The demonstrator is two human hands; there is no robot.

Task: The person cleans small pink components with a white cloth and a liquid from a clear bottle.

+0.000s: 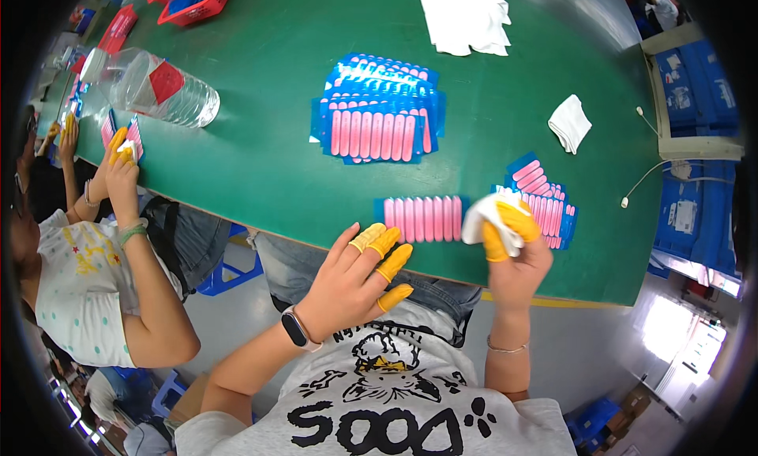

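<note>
A blue-edged sheet with a row of pink rounded strips (423, 219) lies flat near the table's front edge. At its lower left corner is my left hand (359, 276), fingers spread and capped in yellow finger cots; I cannot tell whether they touch the sheet. My right hand (521, 255), also in yellow finger cots, grips a crumpled white cloth (478, 219) just right of that sheet. Behind the right hand lies a loose pile of similar sheets (546, 207), partly covered by it. A bigger stack of such sheets (375, 132) sits farther back in the middle.
On the green table (260, 164) are a folded white cloth (570, 124), a pile of white cloths (466, 18) and a large clear bottle (170, 89) on its side. Red baskets (197, 4) stand far left. A co-worker (95, 290) handles sheets at left. Blue bins (695, 85) line the right.
</note>
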